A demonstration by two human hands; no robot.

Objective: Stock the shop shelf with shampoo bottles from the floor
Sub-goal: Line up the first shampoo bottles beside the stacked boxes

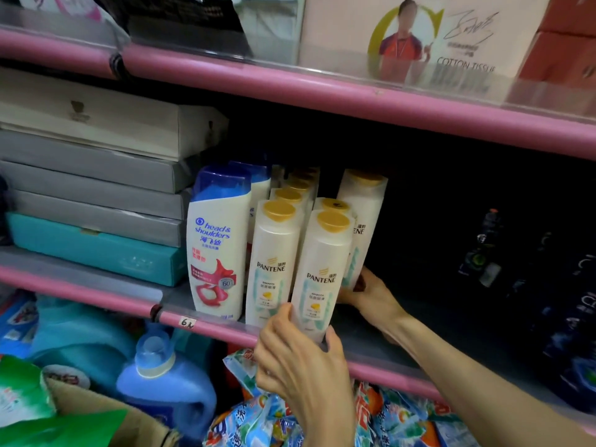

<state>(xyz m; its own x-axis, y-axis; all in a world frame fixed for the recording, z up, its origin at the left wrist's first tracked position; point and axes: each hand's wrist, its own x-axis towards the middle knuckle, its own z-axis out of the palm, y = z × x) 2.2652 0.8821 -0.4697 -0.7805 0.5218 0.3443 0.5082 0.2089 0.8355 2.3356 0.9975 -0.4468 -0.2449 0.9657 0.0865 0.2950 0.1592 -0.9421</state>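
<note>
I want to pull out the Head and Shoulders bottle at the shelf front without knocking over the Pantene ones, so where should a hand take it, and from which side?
Grip the Head & Shoulders bottle round its white body below the blue cap, coming straight from the front. It stands upright at the shelf edge, with a Pantene bottle close on its right and a teal box on its left, so side approaches look cramped.

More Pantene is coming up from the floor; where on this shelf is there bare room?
Bare shelf board lies between the tilted Pantene bottle in the right hand and the dark bottles. Left of that, Pantene rows and Head & Shoulders bottle are crowded.
</note>
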